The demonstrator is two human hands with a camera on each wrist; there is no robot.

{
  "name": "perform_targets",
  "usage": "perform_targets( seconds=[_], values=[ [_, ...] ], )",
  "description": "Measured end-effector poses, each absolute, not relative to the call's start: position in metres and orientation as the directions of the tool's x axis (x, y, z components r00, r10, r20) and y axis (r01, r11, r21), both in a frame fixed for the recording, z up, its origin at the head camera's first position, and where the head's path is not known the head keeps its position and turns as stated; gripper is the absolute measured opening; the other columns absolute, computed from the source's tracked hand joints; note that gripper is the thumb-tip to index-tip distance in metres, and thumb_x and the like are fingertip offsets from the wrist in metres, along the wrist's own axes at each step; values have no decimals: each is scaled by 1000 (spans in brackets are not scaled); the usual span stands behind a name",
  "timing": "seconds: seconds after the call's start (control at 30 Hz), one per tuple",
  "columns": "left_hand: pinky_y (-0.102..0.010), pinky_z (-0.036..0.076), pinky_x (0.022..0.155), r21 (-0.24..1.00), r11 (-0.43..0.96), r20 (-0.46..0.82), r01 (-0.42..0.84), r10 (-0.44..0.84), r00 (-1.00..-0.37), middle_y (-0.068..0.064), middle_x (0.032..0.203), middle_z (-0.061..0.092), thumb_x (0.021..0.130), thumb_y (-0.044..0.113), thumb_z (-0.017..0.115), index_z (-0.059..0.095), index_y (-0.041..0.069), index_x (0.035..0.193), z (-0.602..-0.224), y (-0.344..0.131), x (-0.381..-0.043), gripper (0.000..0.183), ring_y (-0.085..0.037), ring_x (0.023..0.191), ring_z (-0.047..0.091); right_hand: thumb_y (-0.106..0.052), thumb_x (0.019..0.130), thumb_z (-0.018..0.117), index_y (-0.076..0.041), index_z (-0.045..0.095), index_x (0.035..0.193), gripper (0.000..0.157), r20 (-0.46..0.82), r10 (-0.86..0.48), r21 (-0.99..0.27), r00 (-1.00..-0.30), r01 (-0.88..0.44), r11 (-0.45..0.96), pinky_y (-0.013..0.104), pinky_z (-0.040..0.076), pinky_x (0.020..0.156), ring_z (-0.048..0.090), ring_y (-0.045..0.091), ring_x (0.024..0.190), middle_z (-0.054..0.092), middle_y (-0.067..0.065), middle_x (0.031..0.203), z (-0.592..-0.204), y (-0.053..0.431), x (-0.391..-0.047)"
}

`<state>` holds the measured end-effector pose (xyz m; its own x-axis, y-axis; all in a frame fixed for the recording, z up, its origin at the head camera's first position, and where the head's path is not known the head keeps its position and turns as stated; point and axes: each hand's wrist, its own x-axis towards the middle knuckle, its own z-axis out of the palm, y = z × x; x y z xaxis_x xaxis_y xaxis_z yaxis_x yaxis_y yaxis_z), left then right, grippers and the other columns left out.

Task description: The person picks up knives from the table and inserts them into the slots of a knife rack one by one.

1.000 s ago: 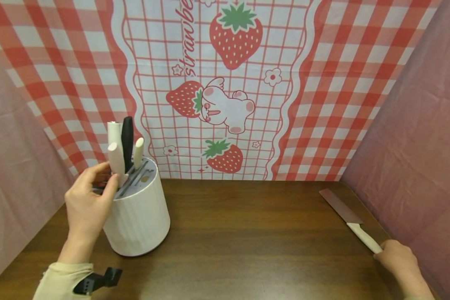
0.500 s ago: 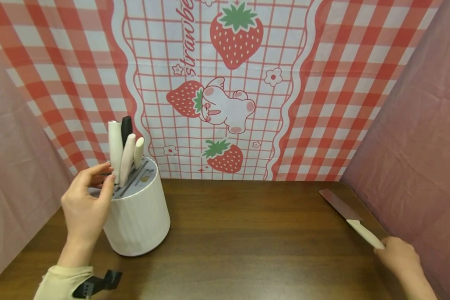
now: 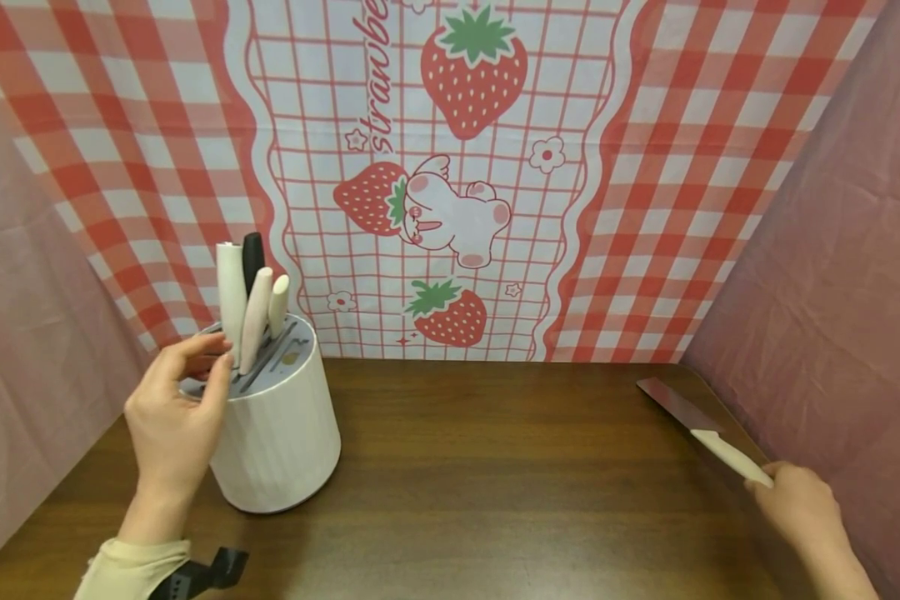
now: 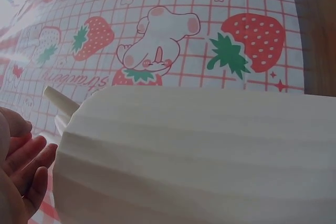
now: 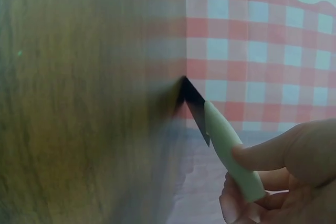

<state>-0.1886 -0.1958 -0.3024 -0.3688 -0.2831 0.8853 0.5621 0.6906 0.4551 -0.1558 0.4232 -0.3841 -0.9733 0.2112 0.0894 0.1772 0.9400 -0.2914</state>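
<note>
A white ribbed knife block (image 3: pixel 277 442) with a grey slotted top stands at the left of the table. Upright in it are a white handle (image 3: pixel 230 292), a pale pinkish handle (image 3: pixel 256 321), a short cream handle (image 3: pixel 278 304) and a black handle (image 3: pixel 252 258). My left hand (image 3: pixel 176 408) is at the block's left rim, fingers loosely bent and holding nothing; the left wrist view shows the fingers (image 4: pixel 29 163) apart beside the block. At the far right, my right hand (image 3: pixel 798 504) grips the cream handle of a kitchen knife (image 3: pixel 727 454), its broad blade pointing away to the back left.
The brown wooden table (image 3: pixel 495 500) spans the front. Behind it hangs a red-and-white checked cloth (image 3: pixel 690 167) with strawberry prints. Pink curtains (image 3: pixel 832 292) close off both sides. A black strap (image 3: pixel 202 575) sits on my left wrist.
My left hand has let go of the pale pinkish handle, which has shifted right in the block. My right hand has moved up slightly with the kitchen knife, its handle end rising.
</note>
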Motion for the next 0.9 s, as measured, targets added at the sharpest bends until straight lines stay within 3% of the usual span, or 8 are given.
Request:
perform_targets(
  seconds=[0.2, 0.6, 0.9],
  values=[
    [-7, 34, 59, 455, 684, 886, 570, -282, -369, -15, 84, 66, 76, -3, 67, 68, -2, 98, -304, -193, -187, 22, 13, 75, 49, -21, 88, 52, 22, 48, 106, 46, 109, 235, -335, -966, 187, 923, 55, 39, 61, 48, 55, 82, 51, 39, 89, -379, 418, -155],
    [-8, 36, 65, 464, 663, 881, 588, -273, -386, -15, 84, 66, 76, -5, 66, 67, -2, 97, -308, -187, -184, 21, 12, 74, 49, -23, 92, 47, 20, 47, 113, 47, 188, 320, -452, -929, 207, 867, 52, 38, 65, 51, 45, 80, 51, 40, 97, -373, 412, -154],
    [-6, 35, 61, 452, 659, 886, 602, -252, -390, -13, 83, 67, 78, -8, 61, 67, -1, 97, -311, -181, -182, 21, 12, 76, 51, -26, 94, 43, 18, 46, 117, 49, 243, 363, -476, -900, 215, 853, 60, 33, 76, 43, 56, 95, 46, 42, 110, -371, 407, -152]
  ],
)
